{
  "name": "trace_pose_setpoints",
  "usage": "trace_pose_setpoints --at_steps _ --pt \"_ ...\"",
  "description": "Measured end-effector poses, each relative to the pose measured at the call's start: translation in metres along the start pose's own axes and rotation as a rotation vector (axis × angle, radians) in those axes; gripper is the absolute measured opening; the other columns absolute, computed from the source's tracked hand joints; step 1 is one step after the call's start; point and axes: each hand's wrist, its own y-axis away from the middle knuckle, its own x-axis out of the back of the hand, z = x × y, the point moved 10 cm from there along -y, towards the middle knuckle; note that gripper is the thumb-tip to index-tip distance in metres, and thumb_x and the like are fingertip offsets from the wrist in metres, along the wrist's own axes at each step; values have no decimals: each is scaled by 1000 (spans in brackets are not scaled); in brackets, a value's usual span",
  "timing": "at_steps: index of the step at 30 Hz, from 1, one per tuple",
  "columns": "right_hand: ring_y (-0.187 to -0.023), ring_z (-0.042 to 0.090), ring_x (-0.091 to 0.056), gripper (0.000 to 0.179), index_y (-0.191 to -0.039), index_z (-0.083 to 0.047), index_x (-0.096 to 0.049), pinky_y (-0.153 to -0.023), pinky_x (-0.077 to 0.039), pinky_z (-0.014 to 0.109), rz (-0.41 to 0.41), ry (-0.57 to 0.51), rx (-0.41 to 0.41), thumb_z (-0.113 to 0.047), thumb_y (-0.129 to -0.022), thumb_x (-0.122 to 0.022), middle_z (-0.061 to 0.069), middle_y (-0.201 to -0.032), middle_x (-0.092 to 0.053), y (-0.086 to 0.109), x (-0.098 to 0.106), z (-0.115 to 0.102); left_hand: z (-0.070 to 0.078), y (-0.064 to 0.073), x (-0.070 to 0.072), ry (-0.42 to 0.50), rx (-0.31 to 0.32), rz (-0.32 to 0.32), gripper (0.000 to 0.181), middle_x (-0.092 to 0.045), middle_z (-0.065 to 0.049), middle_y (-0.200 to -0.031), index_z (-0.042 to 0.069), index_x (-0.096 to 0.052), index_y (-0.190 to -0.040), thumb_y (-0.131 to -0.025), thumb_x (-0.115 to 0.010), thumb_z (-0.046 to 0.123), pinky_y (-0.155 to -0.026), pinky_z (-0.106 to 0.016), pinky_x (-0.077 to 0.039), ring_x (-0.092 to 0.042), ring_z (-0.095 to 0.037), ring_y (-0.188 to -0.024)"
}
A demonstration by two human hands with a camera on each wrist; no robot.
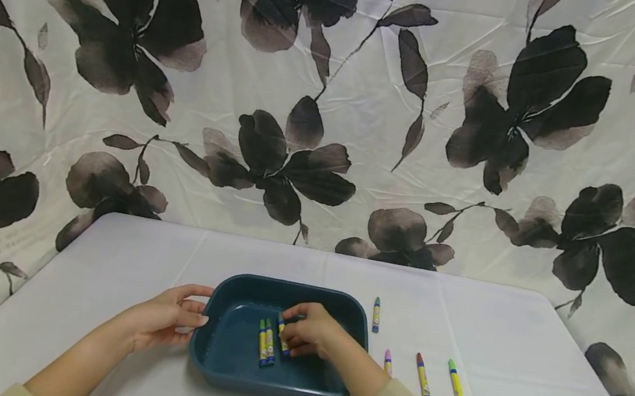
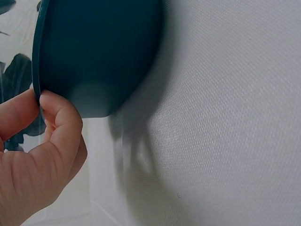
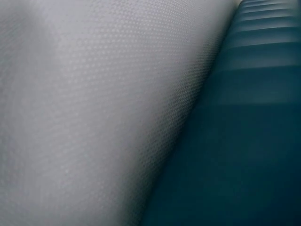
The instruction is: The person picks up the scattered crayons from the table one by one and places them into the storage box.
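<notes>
Yellow-wrapped crayon [image 1: 285,342] inside teal tray, [image 1: 270,389] apparently pinched by curled fingers of right hand [image 1: 311,333]; contact partly hidden. Two neighbouring crayons [image 1: 262,343] on tray floor. Left hand [image 1: 174,317] pinches tray's left rim, thumb against fingers. Six outlying crayons [image 1: 423,378] right of tray.

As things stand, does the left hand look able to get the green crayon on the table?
Probably not: the left hand grips the tray, and tray and right arm lie between that hand and the green crayon.
</notes>
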Motion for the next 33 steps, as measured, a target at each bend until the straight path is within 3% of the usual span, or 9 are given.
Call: trace_pose_setpoints --at_steps 10,17,24,33 --pt "-55 12 -56 28 -107 -1 -61 -50 -51 25 -20 -5 8 2 -79 -64 9 -73 -61 1 3 -3 3 0 0 2 -7 -13 69 -49 -7 -96 -3 -18 -142 -87 -60 0 -66 -23 -47 -52 -13 -78" --pt "-58 13 -56 33 -113 0 -60 -53 -51 25 -59 -32 40 0 -80 -64 10 -79 -63 5 7 -10 0 -3 2 15 -14 -56 70 -49 -7 -97 -2 -22 -140 -85 -64 4 -68 -24 -47 -54 -13 -80" --pt "-61 14 -59 37 -119 2 -57 -56 -52 25 -96 -74 63 -1 -82 -61 15 -90 -67 10 17 -20 3 0 0 11 -6 -17 69 -50 -7 -97 -3 -18 -142 -87 -60 -1 -67 -25 -47 -53 -13 -79" --pt "-67 16 -59 40 -124 3 -53 -61 -53 28 -113 -96 83 -5 -85 -59 18 -99 -63 16 34 -26 1 0 -1 30 -2 -30 68 -49 -7 -97 -4 -19 -141 -87 -59 -1 -66 -24 -47 -53 -13 -78"
